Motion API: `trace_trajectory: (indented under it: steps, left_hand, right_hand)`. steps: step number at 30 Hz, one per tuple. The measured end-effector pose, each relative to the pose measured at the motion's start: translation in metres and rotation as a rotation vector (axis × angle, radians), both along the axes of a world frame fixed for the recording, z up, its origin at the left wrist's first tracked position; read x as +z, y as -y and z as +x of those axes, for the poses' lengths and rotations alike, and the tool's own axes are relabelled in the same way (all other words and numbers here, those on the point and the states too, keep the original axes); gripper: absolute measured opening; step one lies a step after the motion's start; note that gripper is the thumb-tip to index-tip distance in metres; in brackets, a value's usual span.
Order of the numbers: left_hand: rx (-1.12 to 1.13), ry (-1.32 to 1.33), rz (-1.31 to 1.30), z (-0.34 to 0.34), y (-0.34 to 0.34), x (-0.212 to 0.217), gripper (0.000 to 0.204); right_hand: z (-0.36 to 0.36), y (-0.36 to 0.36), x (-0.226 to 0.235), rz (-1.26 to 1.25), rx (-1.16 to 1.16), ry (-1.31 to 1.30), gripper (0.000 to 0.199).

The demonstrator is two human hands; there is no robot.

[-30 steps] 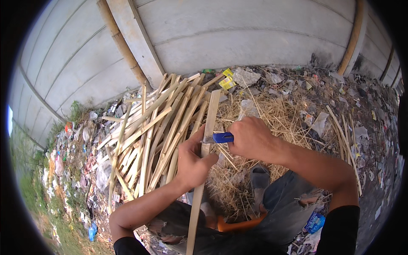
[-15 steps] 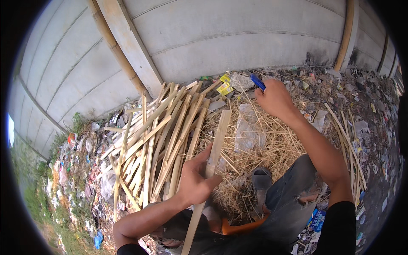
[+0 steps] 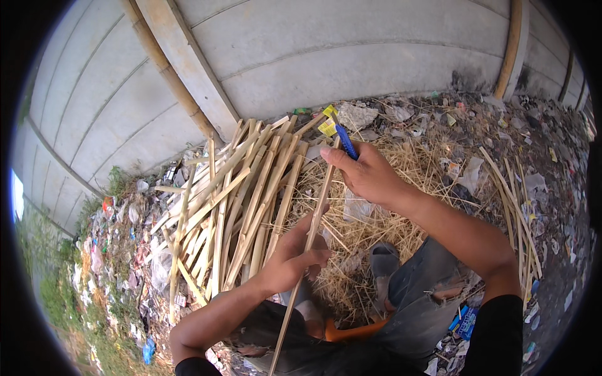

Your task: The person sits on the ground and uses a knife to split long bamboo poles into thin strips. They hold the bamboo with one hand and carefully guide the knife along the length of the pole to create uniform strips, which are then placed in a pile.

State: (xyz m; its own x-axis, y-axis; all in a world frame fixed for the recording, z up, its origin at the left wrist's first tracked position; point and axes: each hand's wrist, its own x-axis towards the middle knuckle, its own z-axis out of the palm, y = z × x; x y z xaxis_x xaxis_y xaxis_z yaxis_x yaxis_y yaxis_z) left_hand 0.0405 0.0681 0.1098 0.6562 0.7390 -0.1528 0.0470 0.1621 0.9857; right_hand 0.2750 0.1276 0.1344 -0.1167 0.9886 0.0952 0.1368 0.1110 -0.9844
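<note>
My left hand is closed around the middle of a long bamboo strip, turned narrow edge up. The strip slants from my lap to its far end ahead of me. At that end my right hand grips a blue-handled utility knife, its thin blade pointing up and away. The right thumb lies at the strip's tip; whether the blade touches the strip I cannot tell. A large heap of split bamboo strips lies left of my hands. Thin bamboo shavings cover the ground beyond and around my feet.
A grey concrete panel wall closes off the far side, with a bamboo pole leaning on it. Several narrow strips lie at the right. Litter surrounds the work spot. Something orange shows beneath my legs.
My right hand has swung left and nearer with the knife, from out over the shavings to the strip's far end. My left hand has turned the strip from its broad face onto its edge.
</note>
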Motion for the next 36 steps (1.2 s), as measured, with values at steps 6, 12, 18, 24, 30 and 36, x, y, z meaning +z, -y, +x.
trace_trajectory:
  steps: [6,12,18,24,30,36]
  left_hand:
    - [0.032,0.017,-0.150,-0.002,0.021,-0.003,0.066]
    - [0.052,0.027,-0.136,-0.012,0.020,-0.010,0.057]
    - [0.068,-0.096,-0.069,-0.007,0.023,-0.007,0.054]
    - [0.023,-0.223,0.111,-0.003,0.025,-0.013,0.054]
    - [0.027,-0.293,0.302,-0.006,0.022,-0.022,0.054]
    - [0.040,-0.291,0.240,-0.008,0.023,-0.018,0.052]
  right_hand:
    - [0.028,0.005,0.006,0.291,-0.185,0.252,0.044]
    - [0.038,0.027,0.016,0.326,-0.126,0.416,0.039]
    - [0.035,0.027,0.012,0.389,-0.159,0.649,0.049]
    - [0.037,0.019,0.012,0.374,-0.169,0.728,0.059]
    - [0.035,0.018,0.009,0.377,-0.186,0.778,0.061]
    - [0.032,0.019,0.009,0.256,-0.100,0.731,0.066]
